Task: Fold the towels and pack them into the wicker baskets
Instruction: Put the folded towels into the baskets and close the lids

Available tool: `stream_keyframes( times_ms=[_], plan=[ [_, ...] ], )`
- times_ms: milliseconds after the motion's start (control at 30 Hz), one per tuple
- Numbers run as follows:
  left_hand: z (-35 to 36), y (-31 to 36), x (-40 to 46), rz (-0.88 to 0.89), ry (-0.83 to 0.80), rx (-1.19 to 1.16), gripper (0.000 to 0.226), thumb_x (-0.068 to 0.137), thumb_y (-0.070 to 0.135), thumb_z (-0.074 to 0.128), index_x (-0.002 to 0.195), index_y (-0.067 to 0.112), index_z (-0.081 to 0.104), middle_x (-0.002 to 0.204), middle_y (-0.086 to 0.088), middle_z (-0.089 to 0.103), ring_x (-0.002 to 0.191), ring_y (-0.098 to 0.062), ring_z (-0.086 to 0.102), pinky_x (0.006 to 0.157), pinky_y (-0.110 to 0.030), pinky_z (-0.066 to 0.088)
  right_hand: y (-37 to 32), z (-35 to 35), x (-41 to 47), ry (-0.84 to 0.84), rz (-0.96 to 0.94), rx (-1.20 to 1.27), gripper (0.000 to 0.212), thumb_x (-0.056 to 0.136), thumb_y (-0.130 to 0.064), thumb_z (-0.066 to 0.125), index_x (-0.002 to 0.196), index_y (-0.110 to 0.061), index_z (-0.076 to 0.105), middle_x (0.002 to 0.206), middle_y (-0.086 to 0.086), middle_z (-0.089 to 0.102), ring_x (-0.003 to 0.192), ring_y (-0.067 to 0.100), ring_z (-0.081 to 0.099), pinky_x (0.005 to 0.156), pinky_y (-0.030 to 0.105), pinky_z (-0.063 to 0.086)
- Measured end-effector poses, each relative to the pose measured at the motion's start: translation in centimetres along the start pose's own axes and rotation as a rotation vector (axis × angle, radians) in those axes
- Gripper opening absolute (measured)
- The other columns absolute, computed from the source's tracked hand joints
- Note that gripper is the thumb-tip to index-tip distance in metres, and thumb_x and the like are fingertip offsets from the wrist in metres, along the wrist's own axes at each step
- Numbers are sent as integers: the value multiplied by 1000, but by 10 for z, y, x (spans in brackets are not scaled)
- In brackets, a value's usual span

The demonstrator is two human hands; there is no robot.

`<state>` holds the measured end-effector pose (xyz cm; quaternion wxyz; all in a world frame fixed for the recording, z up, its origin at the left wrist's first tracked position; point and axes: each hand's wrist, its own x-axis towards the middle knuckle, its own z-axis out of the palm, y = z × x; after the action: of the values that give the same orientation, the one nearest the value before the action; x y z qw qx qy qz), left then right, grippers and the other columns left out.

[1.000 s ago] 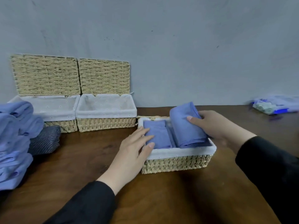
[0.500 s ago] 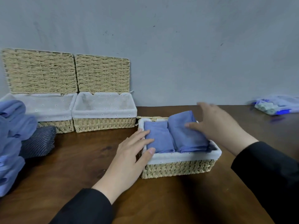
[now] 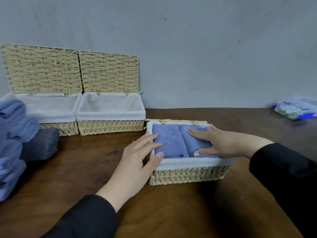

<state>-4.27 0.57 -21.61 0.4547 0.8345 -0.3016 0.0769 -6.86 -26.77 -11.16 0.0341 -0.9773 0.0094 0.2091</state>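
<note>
Soft blue towels (image 3: 169, 141) squash easily; your flat right hand (image 3: 216, 143) presses one, left hand (image 3: 137, 157) steadies the basket (image 3: 188, 174).

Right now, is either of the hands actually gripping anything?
No. The right hand presses flat on the right towel; the left hand rests on the basket's corner.
</note>
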Motion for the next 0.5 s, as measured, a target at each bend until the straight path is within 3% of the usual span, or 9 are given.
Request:
stream_keyframes(
  times_ms=[67, 133, 233, 300, 333, 400, 433, 500],
  plan=[
    [1, -1, 0, 5, 12, -3, 55, 92, 70, 34, 132, 41, 59, 150, 33, 38, 145, 14, 16, 124, -36, 16, -1, -1, 1, -30, -2, -10, 87, 86, -76, 44, 157, -51, 1, 145, -40, -4, 148, 12, -23, 124, 41, -4],
    [1, -1, 0, 2, 20, -1, 51, 93, 69, 34, 130, 44, 59, 149, 34, 38, 145, 14, 18, 123, -35, 17, -2, -2, 2, -43, -12, -39, 81, 93, -71, 40, 158, -47, -1, 148, -38, -9, 147, 10, -25, 120, 35, -16],
    [1, 1, -1, -6, 12, 3, 48, 92, 69, 35, 128, 48, 58, 148, 37, 38, 144, 14, 19, 120, -30, 16, -4, -5, -3, -48, -12, -43, 77, 95, -70, 39, 159, -47, 2, 153, -36, -2, 149, 10, -18, 120, 36, -15],
    [-1, 4, 0, -13, 25, -15, 48, 93, 69, 37, 127, 45, 61, 147, 36, 40, 143, 13, 23, 118, -27, 18, 1, -6, -8, 26, -41, 73, 68, 94, -68, 44, 156, -49, 24, 151, -34, 19, 149, 5, -1, 124, 37, -3],
    [-2, 6, 2, -31, 46, -52, 46, 95, 67, 39, 128, 44, 61, 146, 34, 42, 141, 13, 26, 116, -25, 20, 5, -5, -8, 131, -81, 186, 56, 95, -64, 48, 148, -47, 44, 150, -26, 42, 149, 7, 21, 124, 35, 13],
    [-7, 11, 11, -108, 129, -160, 42, 96, 58, 42, 130, 41, 61, 142, 29, 48, 134, 12, 37, 113, -21, 29, 13, -4, -4, 452, -135, 445, 32, 99, -51, 53, 116, -32, 73, 116, -10, 73, 118, 15, 62, 104, 32, 44],
    [-10, 14, 17, -159, 177, -198, 40, 98, 52, 44, 132, 38, 60, 139, 26, 52, 129, 10, 44, 110, -22, 35, 17, -4, 1, 602, -125, 532, 30, 101, -46, 53, 106, -25, 75, 104, -5, 75, 105, 19, 66, 95, 35, 50],
    [-13, 18, 31, -267, 235, -216, 39, 103, 43, 45, 139, 32, 56, 137, 20, 55, 122, 4, 49, 102, -22, 38, 26, -3, 12, 736, -42, 604, 29, 103, -41, 51, 107, -21, 72, 103, -3, 74, 98, 20, 66, 85, 37, 50]
  ],
)
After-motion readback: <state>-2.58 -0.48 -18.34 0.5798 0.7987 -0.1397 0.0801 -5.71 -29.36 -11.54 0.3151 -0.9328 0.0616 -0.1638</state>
